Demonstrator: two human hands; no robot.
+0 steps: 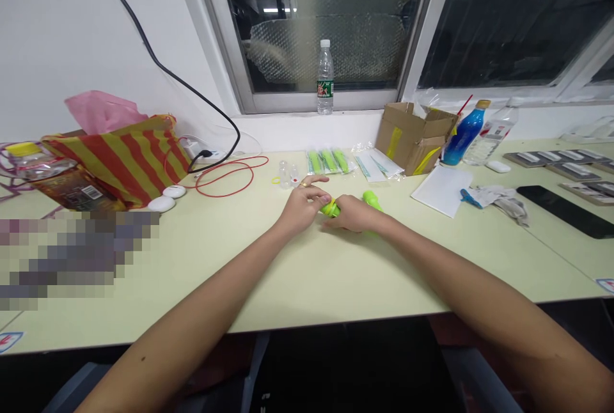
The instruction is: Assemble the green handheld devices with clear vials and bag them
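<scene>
My left hand (301, 205) and my right hand (352, 213) meet over the middle of the table. Between their fingertips is a small bright green piece (330, 210) with some yellow at its top, mostly covered by the fingers. Both hands are closed on it; its exact kind does not show. Just beyond my right hand lies another green piece with a rounded end (371, 198), partly hidden by the hand and wrist. Small clear plastic parts (284, 174) and a yellow ring (275, 180) rest beyond my left hand.
Packets of green pieces (328, 161) and flat white packets (378, 165) lie at the back, near a cardboard box (400, 135). To the right are white paper (442, 190), a glove (499, 199) and a black phone (566, 210). A red cable (225, 194) and striped bag (129, 157) sit left.
</scene>
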